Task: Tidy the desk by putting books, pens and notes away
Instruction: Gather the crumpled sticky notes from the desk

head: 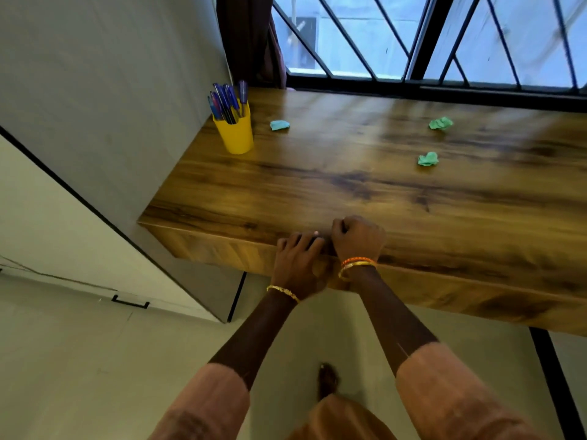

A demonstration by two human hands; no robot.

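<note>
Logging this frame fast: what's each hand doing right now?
Left hand: open, fingers spread flat on the desk front edge, holding nothing.
Right hand: curled into a fist on the desk; contents cannot be told.

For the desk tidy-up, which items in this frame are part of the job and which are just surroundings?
Part of the job:
- yellow cup holding the pens
- blue crumpled note
- two green crumpled notes
- left hand and right hand, both at the desk's front edge

Just surroundings:
- curtain
- window grille
</note>
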